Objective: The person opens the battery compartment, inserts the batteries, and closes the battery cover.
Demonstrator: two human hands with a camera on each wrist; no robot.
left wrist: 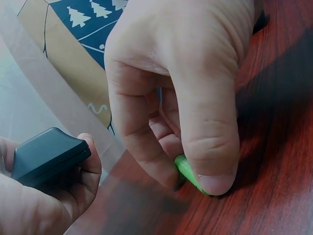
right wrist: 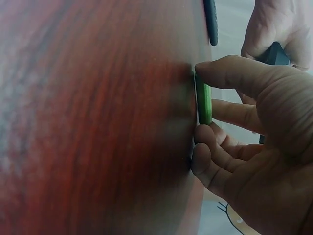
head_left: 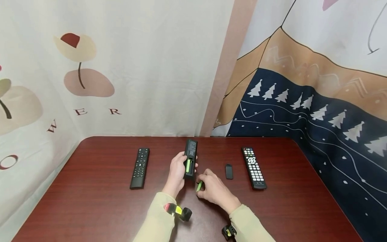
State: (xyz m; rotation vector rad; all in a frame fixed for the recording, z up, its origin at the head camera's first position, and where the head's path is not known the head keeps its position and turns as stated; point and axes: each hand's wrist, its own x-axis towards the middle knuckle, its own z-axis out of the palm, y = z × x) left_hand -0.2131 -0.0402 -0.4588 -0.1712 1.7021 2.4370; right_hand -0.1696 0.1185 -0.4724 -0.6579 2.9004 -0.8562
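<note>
My left hand point(head_left: 176, 170) grips a black remote control point(head_left: 191, 151) with its back face up and the battery compartment uncovered. One green battery point(head_left: 188, 165) lies in that compartment. In the left wrist view only the remote's lower end point(left wrist: 51, 154) shows between the fingers. Just right of the remote, my right hand point(head_left: 215, 189) pinches a second green battery point(right wrist: 204, 100) between thumb and fingers, low over the tabletop. A small black battery cover point(head_left: 229, 171) lies on the table to the right of this hand.
On the reddish-brown table point(head_left: 99, 201), a black remote point(head_left: 140, 168) lies buttons up at the left. Another remote with white buttons point(head_left: 254, 168) lies at the right. Printed curtains point(head_left: 157, 67) hang behind the table's far edge.
</note>
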